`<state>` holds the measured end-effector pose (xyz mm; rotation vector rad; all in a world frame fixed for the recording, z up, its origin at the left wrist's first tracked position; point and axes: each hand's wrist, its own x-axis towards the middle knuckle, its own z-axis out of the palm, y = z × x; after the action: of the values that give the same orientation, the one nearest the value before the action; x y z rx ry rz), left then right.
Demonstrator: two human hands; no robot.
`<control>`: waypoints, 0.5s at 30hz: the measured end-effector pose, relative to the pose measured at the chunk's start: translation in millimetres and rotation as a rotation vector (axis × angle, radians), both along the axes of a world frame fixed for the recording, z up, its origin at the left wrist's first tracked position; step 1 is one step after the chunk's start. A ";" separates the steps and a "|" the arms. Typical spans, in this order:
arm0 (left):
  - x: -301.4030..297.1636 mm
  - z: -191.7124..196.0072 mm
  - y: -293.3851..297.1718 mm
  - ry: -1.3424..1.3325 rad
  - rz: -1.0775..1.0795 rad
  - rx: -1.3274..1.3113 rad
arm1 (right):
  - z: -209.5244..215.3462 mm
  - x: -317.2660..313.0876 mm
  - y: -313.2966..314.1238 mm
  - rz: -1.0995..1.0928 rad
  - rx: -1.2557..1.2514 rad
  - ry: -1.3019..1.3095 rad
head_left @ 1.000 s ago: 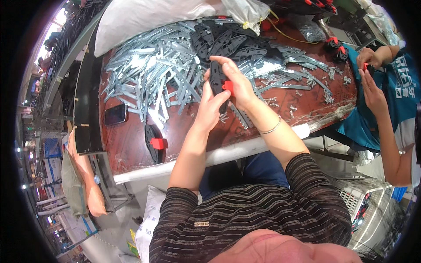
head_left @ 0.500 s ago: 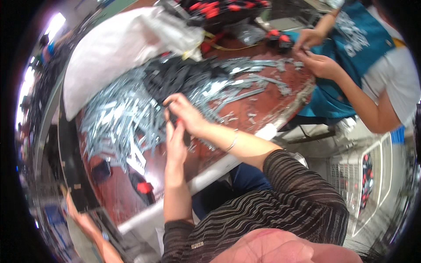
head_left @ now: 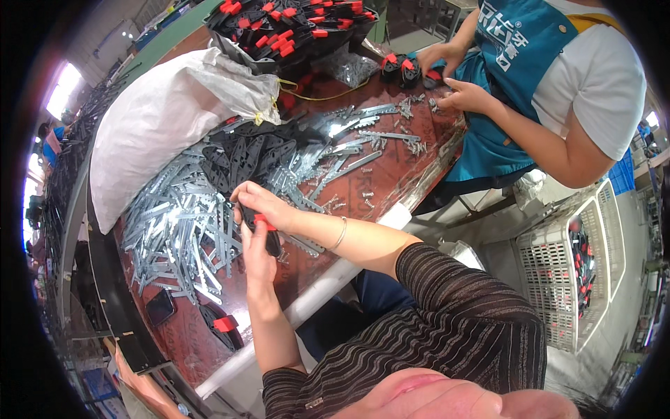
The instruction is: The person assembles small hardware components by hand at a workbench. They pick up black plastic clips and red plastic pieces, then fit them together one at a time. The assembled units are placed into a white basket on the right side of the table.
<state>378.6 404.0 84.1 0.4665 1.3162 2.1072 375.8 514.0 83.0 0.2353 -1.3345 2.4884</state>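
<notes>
A black plastic part with a red tab point(head_left: 273, 243) is held between my two hands above the table's front half. My left hand point(head_left: 257, 260) is closed round its lower side, thumb near the red tab. My right hand point(head_left: 262, 202) grips its far end with bent fingers, which hide part of it. Just beyond lies a heap of black plastic pieces point(head_left: 241, 157). Left of my hands spreads a pile of notched silvery metal strips point(head_left: 178, 234). Small springs point(head_left: 339, 204) are scattered to the right. Another black part with a red tab point(head_left: 225, 324) rests near the front edge.
A white sack point(head_left: 157, 115) lies at the far left. Black red-tabbed parts fill a bin point(head_left: 293, 31) at the back. A co-worker's hands point(head_left: 460, 87) handle a similar part at the right. A phone-like black slab point(head_left: 160, 307) and a white crate point(head_left: 551, 300) flank the table.
The whole view has shifted and grown sharper, showing more of the back bin. Both hands stay closed on the black part, which now shows more clearly. The co-worker's hands remain together.
</notes>
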 end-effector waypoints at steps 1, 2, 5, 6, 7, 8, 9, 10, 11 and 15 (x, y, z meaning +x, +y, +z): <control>-0.5 -3.0 -8.2 0.040 -0.029 -0.048 | -1.7 1.7 -3.1 -0.007 0.027 0.024; -0.8 -4.7 -16.2 0.080 -0.054 -0.097 | -2.7 1.5 -7.6 -0.010 -0.001 0.037; 7.8 -3.4 -19.5 0.003 0.056 -0.057 | -9.2 -3.0 -20.8 -0.057 0.045 0.031; 8.2 -11.7 -19.3 0.077 0.100 -0.058 | -25.6 -10.5 -18.8 -0.111 0.156 0.092; 22.2 14.4 -14.9 -0.050 0.124 -0.058 | -26.0 -8.5 -11.3 -0.486 0.757 0.300; 19.4 15.1 -21.4 -0.010 0.114 -0.077 | -30.0 -13.5 -9.5 0.060 0.101 -0.022; 16.9 10.6 -31.3 0.021 0.119 -0.094 | -15.4 -1.5 -11.5 -0.239 0.457 0.051; 18.7 16.5 -38.5 0.138 0.197 -0.098 | -7.8 2.2 -7.1 -0.273 0.520 -0.047; 14.8 13.6 -56.5 0.198 0.254 -0.205 | -2.1 4.6 -6.1 -0.091 0.221 -0.085; 15.9 22.0 -151.7 0.469 0.687 -0.499 | -4.9 5.4 -2.1 -0.096 0.237 -0.080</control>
<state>394.5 252.3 106.1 0.3234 2.4780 2.1109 381.1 511.9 78.1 0.1213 -1.6347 2.2819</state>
